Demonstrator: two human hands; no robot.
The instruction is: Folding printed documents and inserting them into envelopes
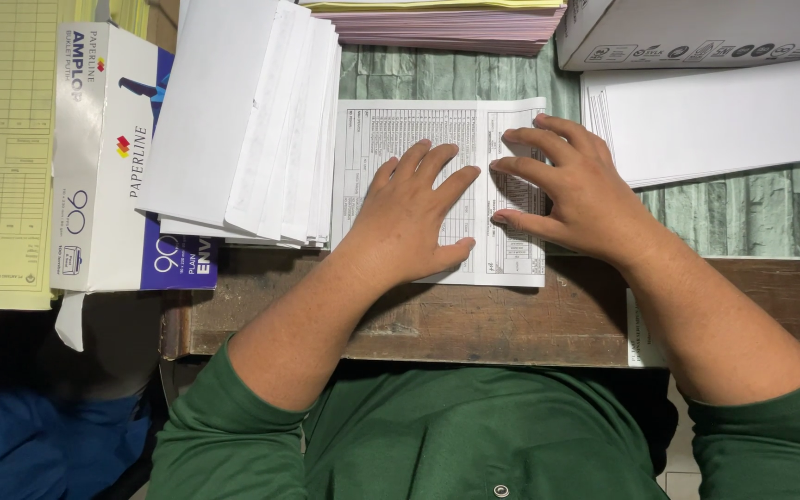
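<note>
Two flat palms pin a printed form (437, 185) at the wooden desk (511, 315) centre: left hand (414, 218) spread open holding it steady, right hand (571, 190) at three o'clock, fingers extended along the crease, grasping nothing; envelope stack (243, 120) at nine o'clock

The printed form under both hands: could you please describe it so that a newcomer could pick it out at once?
On the wooden table, look straight ahead of the person, between the fanned white envelopes and the blank white sheets. The printed form lies flat under the left hand and right hand; it alone is white with a printed grid.
</note>
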